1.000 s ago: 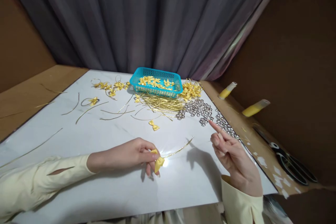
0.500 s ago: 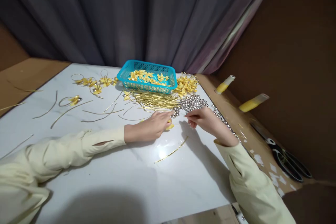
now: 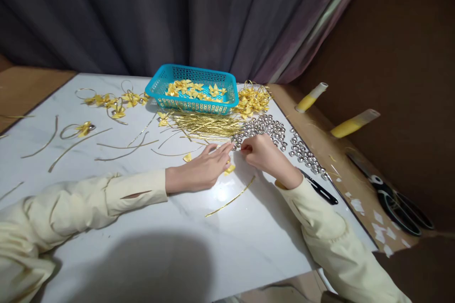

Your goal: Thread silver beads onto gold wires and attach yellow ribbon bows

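My left hand reaches over the white table with its fingers extended, the fingertips beside the silver bells. Yellow ribbon pieces show partly under that hand. Close to its right, my right hand is closed in a pinch at the near edge of the bells; whatever lies between its fingertips is too small to name. A single gold wire tie lies on the table below both hands. Beyond them is a pile of gold ties.
A blue basket holds yellow ribbon flowers. Finished-looking flowers are heaped beside it. Two yellow glue tubes, large black scissors and a black cutter are on the right. Loose ties lie at left.
My right hand has moved left, closer to my left hand, and its fingers are curled more. The left hand's fingers are more spread. The view has shifted, and the black cutter now shows.
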`<state>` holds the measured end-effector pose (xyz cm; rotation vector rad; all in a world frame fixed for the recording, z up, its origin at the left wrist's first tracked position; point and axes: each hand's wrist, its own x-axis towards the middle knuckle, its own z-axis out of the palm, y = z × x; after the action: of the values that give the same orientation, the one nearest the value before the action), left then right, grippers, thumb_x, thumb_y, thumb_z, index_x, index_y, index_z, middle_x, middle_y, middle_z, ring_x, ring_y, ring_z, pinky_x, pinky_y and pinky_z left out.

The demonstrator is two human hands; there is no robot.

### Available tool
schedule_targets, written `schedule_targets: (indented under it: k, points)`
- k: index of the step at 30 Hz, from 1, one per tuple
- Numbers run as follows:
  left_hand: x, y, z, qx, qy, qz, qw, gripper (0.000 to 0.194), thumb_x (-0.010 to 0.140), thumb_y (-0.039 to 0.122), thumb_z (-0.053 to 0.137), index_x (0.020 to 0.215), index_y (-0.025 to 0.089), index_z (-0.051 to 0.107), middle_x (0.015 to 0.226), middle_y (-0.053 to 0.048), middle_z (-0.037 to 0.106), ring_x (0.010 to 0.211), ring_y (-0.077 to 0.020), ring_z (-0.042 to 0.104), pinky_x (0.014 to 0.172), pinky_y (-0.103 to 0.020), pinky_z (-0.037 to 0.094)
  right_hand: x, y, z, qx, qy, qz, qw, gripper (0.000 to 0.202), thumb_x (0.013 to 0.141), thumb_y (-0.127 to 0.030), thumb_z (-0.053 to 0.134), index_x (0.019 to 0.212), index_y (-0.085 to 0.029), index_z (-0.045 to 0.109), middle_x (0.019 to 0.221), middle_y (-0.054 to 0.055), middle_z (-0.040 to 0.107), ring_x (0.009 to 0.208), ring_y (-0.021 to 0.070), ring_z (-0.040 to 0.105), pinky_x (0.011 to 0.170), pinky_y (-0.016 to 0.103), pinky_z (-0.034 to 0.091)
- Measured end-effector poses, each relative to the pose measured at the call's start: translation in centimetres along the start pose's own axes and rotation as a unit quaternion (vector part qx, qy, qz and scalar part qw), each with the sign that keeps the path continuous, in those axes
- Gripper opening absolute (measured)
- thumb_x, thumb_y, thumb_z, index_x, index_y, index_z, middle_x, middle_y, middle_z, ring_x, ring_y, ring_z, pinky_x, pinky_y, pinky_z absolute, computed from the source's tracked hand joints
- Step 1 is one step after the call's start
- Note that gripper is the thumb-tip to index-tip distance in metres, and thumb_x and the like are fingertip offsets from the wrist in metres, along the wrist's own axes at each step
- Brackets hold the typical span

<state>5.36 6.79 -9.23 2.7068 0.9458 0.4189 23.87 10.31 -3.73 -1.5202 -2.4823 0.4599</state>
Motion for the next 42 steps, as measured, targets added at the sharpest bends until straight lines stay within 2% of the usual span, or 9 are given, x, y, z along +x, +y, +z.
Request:
schedule_targets:
  k: [5, 8, 14, 22, 29, 36, 42]
  points:
    - [0.0, 0.0, 0.1, -0.014, 0.007, 0.001, 1.000, 0.044, 0.095, 0.014, 0.024, 0.137, 0.005, 0.020, 0.140, -0.026, 0.039, 0.135, -0.0290, 0.032, 0.106, -0.046, 0.020, 0.0, -0.1, 0.3, -0.018, 0.007, -0.002, 1.000, 0.021, 0.056, -0.002, 0.042, 0.052, -0.012, 0.061, 0.050, 0.004, 0.057, 0.049, 0.0099, 0.038, 0.052, 0.026, 0.026]
    - [-0.1, 0.1, 0.0, -0.014, 0.008, 0.000, 1.000, 0.042, 0.095, 0.014, 0.023, 0.137, 0.007, 0.020, 0.141, -0.026, 0.038, 0.135, -0.0292, 0.033, 0.106, -0.046, 0.020, -0.1, 0.0, -0.2, -0.023, 0.014, 0.005, 1.000, 0.021, 0.056, -0.002, 0.044, 0.052, -0.011, 0.062, 0.047, 0.003, 0.054, 0.049, 0.0098, 0.037, 0.052, 0.025, 0.026]
    - [0.6, 0.1, -0.4, 0.032, -0.011, -0.003, 0.999, 0.039, 0.096, 0.015, 0.023, 0.133, 0.004, 0.026, 0.145, -0.028, 0.031, 0.140, -0.0281, 0.022, 0.106, -0.046, 0.019, 0.1, 1.2, -0.9, -0.023, 0.047, 0.035, 0.998, 0.023, 0.058, -0.002, 0.044, 0.056, -0.010, 0.065, 0.049, 0.005, 0.057, 0.050, 0.0116, 0.044, 0.052, 0.024, 0.030]
    - [2.5, 0.1, -0.3, 0.054, -0.021, 0.012, 0.998, 0.035, 0.094, 0.012, 0.023, 0.123, 0.004, 0.039, 0.144, -0.028, 0.034, 0.138, -0.0280, 0.026, 0.106, -0.049, 0.016, 0.4, 1.9, -1.0, 0.003, 0.038, 0.045, 0.998, 0.025, 0.061, -0.003, 0.047, 0.063, -0.010, 0.071, 0.053, 0.006, 0.065, 0.055, 0.0153, 0.057, 0.055, 0.023, 0.039]
    - [1.4, 0.8, -0.3, 0.093, -0.005, 0.040, 0.995, 0.036, 0.092, 0.009, 0.025, 0.126, 0.005, 0.038, 0.141, -0.025, 0.042, 0.134, -0.0259, 0.035, 0.106, -0.047, 0.018, 0.3, 2.5, -1.5, 0.023, 0.022, 0.053, 0.998, 0.023, 0.061, -0.002, 0.049, 0.059, -0.011, 0.070, 0.046, 0.004, 0.062, 0.051, 0.0142, 0.057, 0.053, 0.022, 0.040]
    - [1.3, 1.2, -0.6, 0.132, -0.017, 0.066, 0.989, 0.035, 0.089, 0.004, 0.026, 0.117, 0.005, 0.047, 0.138, -0.025, 0.045, 0.134, -0.0270, 0.036, 0.106, -0.049, 0.017, 0.2, 2.0, -1.9, 0.042, 0.001, 0.056, 0.998, 0.021, 0.062, -0.002, 0.052, 0.060, -0.010, 0.071, 0.044, 0.003, 0.062, 0.050, 0.0139, 0.057, 0.056, 0.021, 0.042]
    - [1.3, 1.3, -0.8, 0.140, -0.020, 0.066, 0.988, 0.037, 0.087, 0.002, 0.027, 0.118, 0.005, 0.047, 0.137, -0.024, 0.047, 0.133, -0.0267, 0.038, 0.107, -0.049, 0.017, 0.2, 1.8, -2.0, 0.049, -0.003, 0.052, 0.997, 0.023, 0.062, -0.001, 0.051, 0.063, -0.010, 0.072, 0.044, 0.003, 0.062, 0.053, 0.0146, 0.058, 0.058, 0.021, 0.042]
